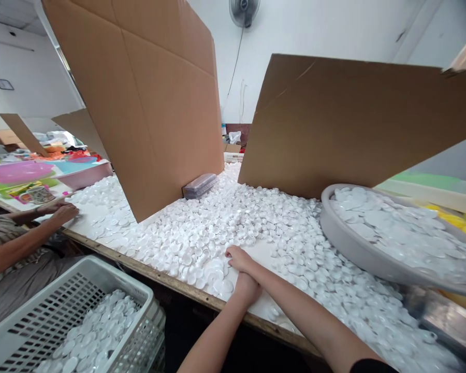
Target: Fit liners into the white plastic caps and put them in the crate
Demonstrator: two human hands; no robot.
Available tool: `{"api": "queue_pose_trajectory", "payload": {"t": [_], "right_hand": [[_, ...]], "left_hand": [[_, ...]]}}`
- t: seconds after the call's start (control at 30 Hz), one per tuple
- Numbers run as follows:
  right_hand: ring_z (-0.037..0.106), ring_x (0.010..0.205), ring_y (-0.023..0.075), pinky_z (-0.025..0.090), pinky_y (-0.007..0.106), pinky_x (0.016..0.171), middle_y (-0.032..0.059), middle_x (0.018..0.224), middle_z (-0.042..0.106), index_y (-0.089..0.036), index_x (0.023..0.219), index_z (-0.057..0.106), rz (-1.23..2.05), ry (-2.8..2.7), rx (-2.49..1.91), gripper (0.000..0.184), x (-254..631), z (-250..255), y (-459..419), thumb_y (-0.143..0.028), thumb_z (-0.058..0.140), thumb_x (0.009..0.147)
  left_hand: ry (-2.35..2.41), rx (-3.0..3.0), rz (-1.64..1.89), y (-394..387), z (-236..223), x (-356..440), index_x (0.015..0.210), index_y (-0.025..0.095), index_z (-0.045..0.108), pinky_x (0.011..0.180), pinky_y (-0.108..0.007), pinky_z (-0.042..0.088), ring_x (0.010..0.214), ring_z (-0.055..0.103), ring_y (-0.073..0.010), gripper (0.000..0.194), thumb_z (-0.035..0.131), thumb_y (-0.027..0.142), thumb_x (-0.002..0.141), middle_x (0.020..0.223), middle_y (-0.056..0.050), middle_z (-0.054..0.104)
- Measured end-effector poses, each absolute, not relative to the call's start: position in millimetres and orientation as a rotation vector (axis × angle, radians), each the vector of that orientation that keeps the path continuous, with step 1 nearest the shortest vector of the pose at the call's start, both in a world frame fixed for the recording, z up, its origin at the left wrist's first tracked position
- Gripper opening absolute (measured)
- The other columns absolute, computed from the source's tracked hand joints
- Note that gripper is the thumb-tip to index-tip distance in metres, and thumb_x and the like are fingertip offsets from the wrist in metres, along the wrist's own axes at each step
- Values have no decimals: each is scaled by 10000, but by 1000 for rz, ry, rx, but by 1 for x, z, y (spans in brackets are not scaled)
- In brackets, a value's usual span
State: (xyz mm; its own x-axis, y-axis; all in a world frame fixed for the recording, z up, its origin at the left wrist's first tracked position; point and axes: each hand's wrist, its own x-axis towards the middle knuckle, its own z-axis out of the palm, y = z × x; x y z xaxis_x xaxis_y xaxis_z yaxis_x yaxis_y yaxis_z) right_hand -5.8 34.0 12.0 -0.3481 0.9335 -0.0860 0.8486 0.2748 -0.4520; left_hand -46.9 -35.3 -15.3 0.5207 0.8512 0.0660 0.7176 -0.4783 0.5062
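Note:
My right hand (pixel 238 258) reaches across from the right with curled fingers, close to small round white plastic pieces (pixel 213 274) near the table's front edge. Whatever those fingers pinch, if anything, is too small to make out. Below it, my left hand (pixel 248 288) lies at the table edge, crossed by my right wrist. Its fingers are hidden. The shiny, cap-like pieces are spread thickly over the table (pixel 262 255), whose bare pale top shows beside my right hand.
A grey basin (pixel 334 233) heaped with white discs stands right. Cardboard sheets (pixel 159 103) rise behind, with a clear plastic box (pixel 200 185) at one's foot. A white slatted basket (pixel 140 290) holding pieces stands front left. Another person's hands (pixel 64 211) are at the table, far left.

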Motion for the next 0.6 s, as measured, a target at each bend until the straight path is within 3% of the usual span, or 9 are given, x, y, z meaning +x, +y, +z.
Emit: {"api": "queue_pose_trajectory", "payload": {"t": [0.13, 0.33, 0.5, 0.6], "right_hand": [[474, 800, 133, 346, 203, 673, 54, 941, 497, -149, 957, 542, 777, -2241, -1750, 459, 8, 15, 31, -153, 649, 511], [462, 675, 104, 329, 180, 549, 24, 825, 508, -142, 758, 555, 755, -2084, -1821, 358, 23, 16, 32, -149, 684, 424], [466, 587, 71, 335, 165, 527, -16, 658, 501, -155, 776, 530, 697, -1846, -1816, 187, 40, 34, 42, -196, 589, 604], [460, 467, 49, 344, 156, 460, -33, 588, 494, -157, 838, 525, 904, -1611, -1735, 189, 54, 48, 38, -212, 553, 659]], "left_hand": [[1209, 2400, 452, -37, -11, -47, 1033, 134, 519, 907, -391, 293, 1004, 442, -283, 361, 431, 289, 718, 1038, -115, 532], [1247, 2385, 527, -39, -8, -48, 983, 107, 539, 855, -385, 316, 946, 449, -271, 375, 493, 335, 689, 959, -134, 538], [1497, 2202, 657, -38, 3, -58, 1026, 231, 503, 796, -317, 317, 924, 425, -204, 343, 493, 340, 701, 1002, -59, 465], [1664, 2056, 661, -33, 3, -62, 1073, 226, 458, 803, -294, 291, 943, 415, -191, 374, 490, 292, 707, 996, -58, 458]]}}
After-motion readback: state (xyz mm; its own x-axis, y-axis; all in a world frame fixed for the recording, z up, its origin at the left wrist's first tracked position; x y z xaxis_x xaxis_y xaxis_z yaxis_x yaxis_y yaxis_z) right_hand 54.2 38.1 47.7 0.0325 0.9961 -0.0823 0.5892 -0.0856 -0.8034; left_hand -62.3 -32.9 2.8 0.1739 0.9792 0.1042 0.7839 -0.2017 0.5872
